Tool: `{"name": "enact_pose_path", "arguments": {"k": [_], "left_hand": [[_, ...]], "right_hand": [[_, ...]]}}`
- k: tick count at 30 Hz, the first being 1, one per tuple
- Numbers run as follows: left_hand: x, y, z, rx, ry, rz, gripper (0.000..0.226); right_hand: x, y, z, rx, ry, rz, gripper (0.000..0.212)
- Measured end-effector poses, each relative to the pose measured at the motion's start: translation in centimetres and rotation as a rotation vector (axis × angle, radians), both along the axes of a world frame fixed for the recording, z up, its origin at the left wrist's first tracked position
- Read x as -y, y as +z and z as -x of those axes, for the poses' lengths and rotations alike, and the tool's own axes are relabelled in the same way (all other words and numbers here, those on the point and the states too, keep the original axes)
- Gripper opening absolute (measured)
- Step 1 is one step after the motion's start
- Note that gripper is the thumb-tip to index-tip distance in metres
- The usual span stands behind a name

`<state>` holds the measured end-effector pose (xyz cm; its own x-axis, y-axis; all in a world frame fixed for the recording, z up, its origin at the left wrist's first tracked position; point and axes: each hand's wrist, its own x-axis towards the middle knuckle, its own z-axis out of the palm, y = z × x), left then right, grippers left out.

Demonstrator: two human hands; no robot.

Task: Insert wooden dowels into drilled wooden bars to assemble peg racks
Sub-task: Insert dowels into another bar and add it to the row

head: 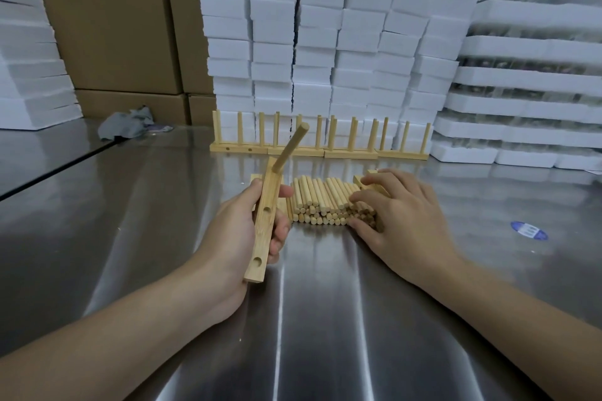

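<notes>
My left hand (234, 238) is wrapped round the drilled bar (262, 234), holding it tilted above the steel table (325, 329), thumb across its front. One seated dowel (291, 146) stands out of the far end, and two empty holes (267, 209) face me lower down. My right hand (407, 208) lies over the right side of the loose dowel pile (316, 198), fingers bent down onto the sticks; I cannot tell whether it has one pinched. The risks as I judge them: raking the pile with those fingers could send round sticks rolling across the slick steel, or bring up two at once. Offering a peg at an angle to a tilted bar could jam it, and pushing hard against a one-handed hold may twist the bar or loosen the seated peg. The finished racks (351, 153) stand well behind, out of harm.
</notes>
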<state>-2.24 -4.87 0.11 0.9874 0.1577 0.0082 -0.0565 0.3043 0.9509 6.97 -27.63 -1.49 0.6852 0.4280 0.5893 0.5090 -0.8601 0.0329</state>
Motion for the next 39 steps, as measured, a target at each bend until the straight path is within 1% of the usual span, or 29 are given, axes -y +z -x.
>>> {"name": "enact_pose_path", "arguments": {"k": [5, 7, 10, 12, 13, 14, 15, 17, 18, 20, 22, 25, 28, 32, 39], "left_hand": [[-0.1, -0.1, -0.1, -0.004, -0.015, -0.007, 0.048], [-0.1, -0.1, -0.1, -0.006, -0.014, -0.009, 0.048], [-0.2, -0.1, 0.0, -0.01, -0.009, -0.013, 0.048], [-0.2, 0.0, 0.1, -0.017, -0.011, 0.003, 0.048], [-0.3, 0.1, 0.2, -0.021, -0.012, 0.021, 0.048], [-0.3, 0.1, 0.3, -0.024, -0.012, 0.042, 0.048], [-0.3, 0.2, 0.3, -0.026, -0.01, 0.058, 0.048], [-0.4, 0.3, 0.5, -0.029, -0.006, 0.076, 0.046], [-0.4, 0.3, 0.5, -0.029, -0.009, 0.08, 0.045], [-0.3, 0.3, 0.6, -0.024, -0.023, 0.081, 0.044], [-0.3, 0.3, 0.7, -0.017, -0.046, 0.083, 0.043], [-0.3, 0.5, 0.8, 0.014, -0.096, 0.11, 0.042], [-0.4, 0.6, 0.9, 0.072, -0.142, 0.14, 0.047], [-0.5, 0.7, 0.9, 0.126, -0.163, 0.167, 0.057], [-0.4, 0.8, 1.1, 0.125, -0.142, 0.167, 0.058]], "right_hand": [[0.0, 0.1, 0.0, 0.008, 0.011, -0.039, 0.033], [-0.1, 0.1, 0.1, 0.028, 0.013, -0.05, 0.027], [-0.1, 0.7, 0.7, 0.118, 0.025, -0.084, 0.016], [-0.1, 1.5, 1.4, 0.156, 0.046, -0.166, 0.013], [-0.1, 1.9, 1.8, 0.141, 0.075, -0.267, 0.011], [-0.2, 2.3, 2.4, 0.092, 0.125, -0.42, 0.01], [-0.2, 2.6, 3.0, 0.011, 0.197, -0.611, 0.011], [-0.5, 3.0, 4.3, -0.223, 0.358, -0.966, 0.019], [-0.6, 3.0, 5.0, -0.33, 0.42, -1.08, 0.023], [-0.8, 3.0, 6.0, -0.462, 0.503, -1.192, 0.029], [-1.0, 3.1, 6.6, -0.503, 0.562, -1.19, 0.03], [-1.1, 3.0, 6.9, -0.485, 0.609, -1.115, 0.028], [-1.2, 2.6, 6.9, -0.472, 0.601, -1.06, 0.021], [-1.0, 2.3, 6.8, -0.466, 0.58, -0.999, 0.019], [-0.9, 2.0, 6.6, -0.433, 0.583, -0.926, 0.023]]}}
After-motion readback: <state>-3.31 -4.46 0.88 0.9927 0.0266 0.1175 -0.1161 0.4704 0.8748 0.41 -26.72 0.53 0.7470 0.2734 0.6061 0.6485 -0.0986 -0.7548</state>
